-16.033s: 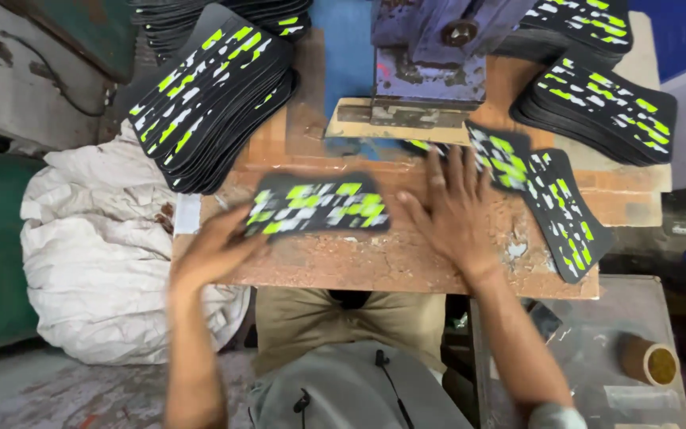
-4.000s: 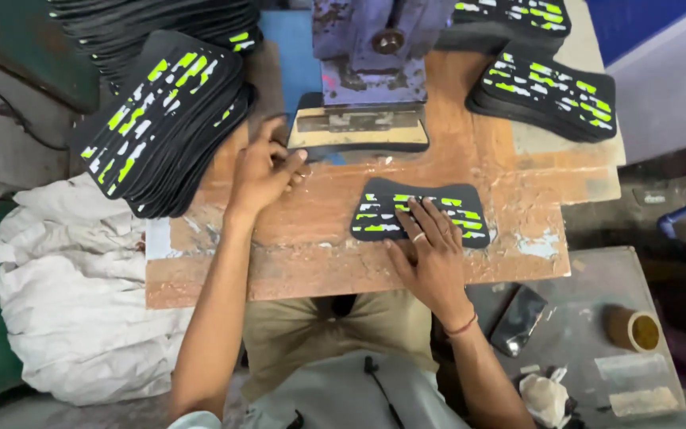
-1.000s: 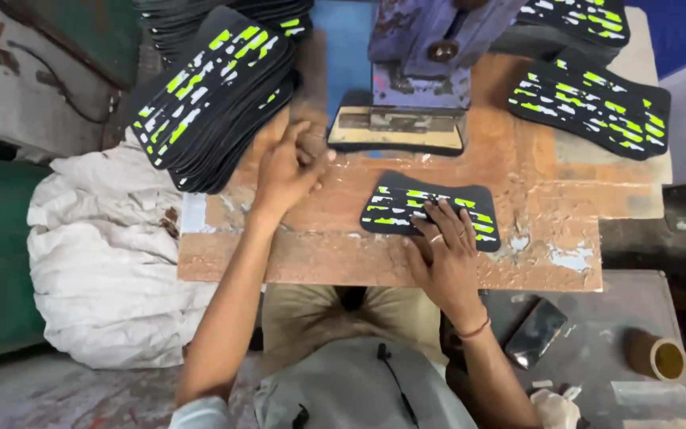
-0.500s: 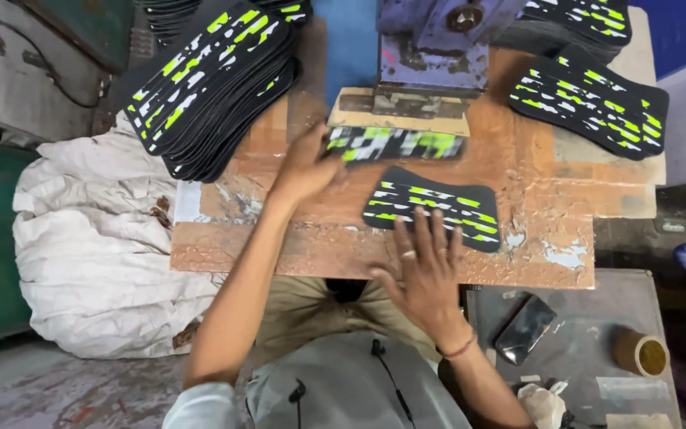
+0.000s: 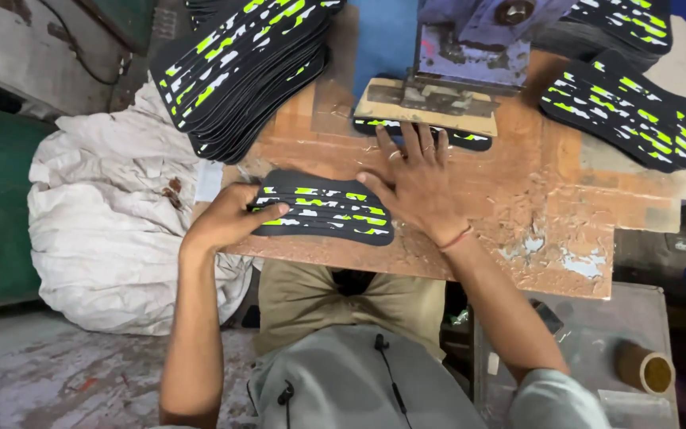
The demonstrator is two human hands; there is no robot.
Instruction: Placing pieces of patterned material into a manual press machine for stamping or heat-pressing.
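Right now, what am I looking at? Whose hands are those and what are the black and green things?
The picture comes from a camera worn on a person's head, looking down at their own hands. The left hand grips a small stack of black pieces with green marks on a worn wooden table. The right hand lies flat, fingers at another piece under a blue metal machine. Bigger piles sit at the left and right. A white sack lies beside the table.

The left hand (image 5: 228,218) is held at centre left of the frame, fingers curled, thumb extended rightward. The right hand (image 5: 414,179) is laid flat at centre, fingers spread toward the top. Both forearms are extended up from the lower edge.
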